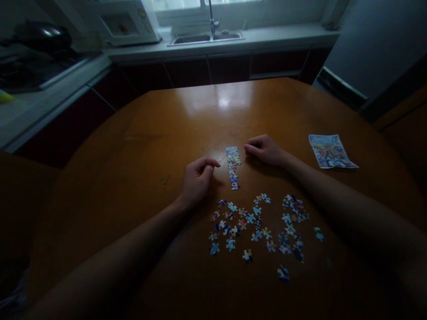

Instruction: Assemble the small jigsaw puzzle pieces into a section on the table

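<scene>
A narrow strip of joined puzzle pieces (232, 166) lies on the brown wooden table (150, 133), running away from me. My left hand (196, 180) rests on the table just left of the strip, fingers curled loosely inward with nothing visible in them. My right hand (265, 150) rests to the right of the strip's far end, fingers curled and pressed together, the fingertips close to the strip. Several loose puzzle pieces (260, 226) lie scattered nearer to me, between my forearms.
A printed puzzle picture sheet (331, 151) lies on the table at the right. Beyond the table runs a kitchen counter with a sink and tap (210, 35), a microwave (125, 22) and a dark pan (42, 38) on a stove at the left.
</scene>
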